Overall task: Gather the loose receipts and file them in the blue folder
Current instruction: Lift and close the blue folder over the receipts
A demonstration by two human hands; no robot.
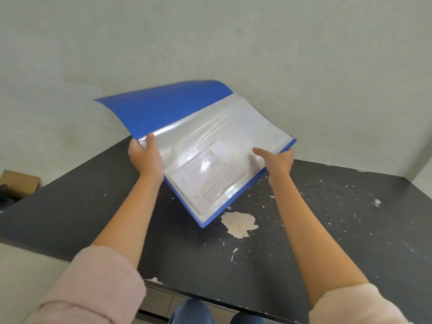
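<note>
The blue folder (163, 108) is held up over the black table, its front cover lifted and curling back to the left. Clear plastic sleeves (233, 127) lie exposed on top. A white printed receipt (205, 174) sits inside the top sleeve near the folder's lower part. My left hand (145, 157) grips the left edge, thumb on the sleeves and fingers behind the cover. My right hand (278, 160) holds the right edge, thumb pressed on the plastic. No loose receipts show on the table.
The black table (327, 218) has chipped paint, with a large pale bare patch (238, 224) just below the folder. A pale wall rises close behind the table. A brown cardboard box (19, 183) sits low at the far left, beyond the table edge.
</note>
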